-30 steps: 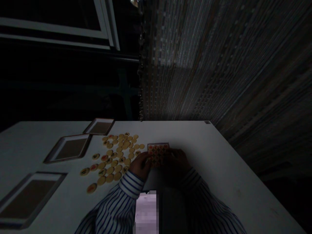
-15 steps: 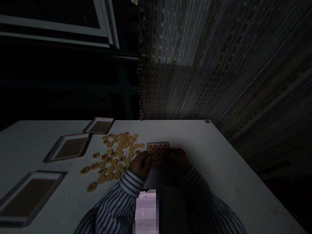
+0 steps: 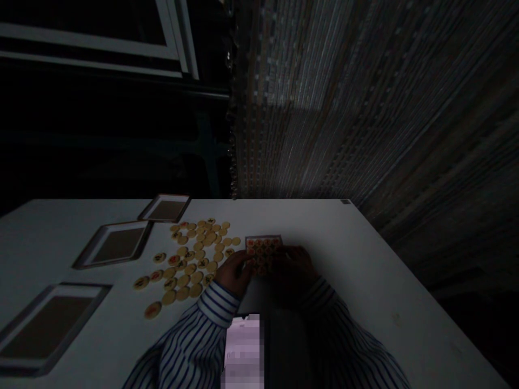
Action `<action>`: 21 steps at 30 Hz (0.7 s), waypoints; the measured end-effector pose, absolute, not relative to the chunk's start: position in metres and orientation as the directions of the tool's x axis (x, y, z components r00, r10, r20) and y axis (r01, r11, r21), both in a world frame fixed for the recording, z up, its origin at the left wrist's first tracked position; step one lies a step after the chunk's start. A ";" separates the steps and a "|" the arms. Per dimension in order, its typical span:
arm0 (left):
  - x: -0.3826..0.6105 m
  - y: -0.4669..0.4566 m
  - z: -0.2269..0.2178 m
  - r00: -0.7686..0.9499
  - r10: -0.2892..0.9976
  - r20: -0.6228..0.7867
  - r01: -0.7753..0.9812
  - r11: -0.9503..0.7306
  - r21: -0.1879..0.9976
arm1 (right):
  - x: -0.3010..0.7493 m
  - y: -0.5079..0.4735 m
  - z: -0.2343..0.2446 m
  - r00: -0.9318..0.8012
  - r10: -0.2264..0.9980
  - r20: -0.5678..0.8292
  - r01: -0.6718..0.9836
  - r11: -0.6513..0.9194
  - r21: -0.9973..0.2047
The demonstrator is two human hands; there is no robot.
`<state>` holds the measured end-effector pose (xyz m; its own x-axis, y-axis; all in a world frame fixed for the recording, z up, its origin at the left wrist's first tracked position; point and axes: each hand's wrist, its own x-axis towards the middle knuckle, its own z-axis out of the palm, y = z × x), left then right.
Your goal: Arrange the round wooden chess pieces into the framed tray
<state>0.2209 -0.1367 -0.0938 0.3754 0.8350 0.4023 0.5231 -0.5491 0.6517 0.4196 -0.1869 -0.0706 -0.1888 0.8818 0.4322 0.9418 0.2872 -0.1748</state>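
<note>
A small shallow box [image 3: 263,236] lies on the table in front of me, filled with rows of round Chinese chess pieces [image 3: 260,250] marked with red characters. My left hand [image 3: 233,273] grips its left edge, fingers curled and thumb toward the near corner. At the right edge my right hand [image 3: 298,269] bends its fingers over the side of the box; deep shadow covers much of this hand. Loose wooden chess pieces [image 3: 196,277] are spread just left of my left hand, some face up with red or black characters, others blank side up.
Three shallow open trays [image 3: 148,237] with brown bottoms stand in a slanting row at the left of the white table [image 3: 344,302]. A hanging string curtain [image 3: 300,135] borders the far right side. The room is very dim. A blurred pale patch [image 3: 243,351] shows below my hands.
The picture has grown slightly darker. Both hands stay at the box, with hardly any finger movement visible, and the loose pieces lie as before.
</note>
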 end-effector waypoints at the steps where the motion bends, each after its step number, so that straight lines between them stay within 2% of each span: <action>1: 0.221 -0.137 -0.094 0.368 0.839 0.400 0.528 -0.543 0.653 | 0.420 -0.187 -0.070 -0.196 0.881 0.430 0.940 0.293 -0.171; 9: 0.221 -0.137 -0.094 0.351 0.835 0.424 0.520 -0.550 0.654 | 0.423 -0.185 -0.075 -0.209 0.876 0.435 0.939 0.304 -0.161; 21: 0.220 -0.136 -0.094 0.393 0.836 0.383 0.529 -0.546 0.649 | 0.423 -0.186 -0.075 -0.209 0.875 0.436 0.935 0.310 -0.172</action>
<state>0.2201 -0.1363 -0.0944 0.3930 0.8360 0.3829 0.5293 -0.5462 0.6492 0.4234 -0.1857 -0.0753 -0.2092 0.8752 0.4362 0.9351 0.3095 -0.1725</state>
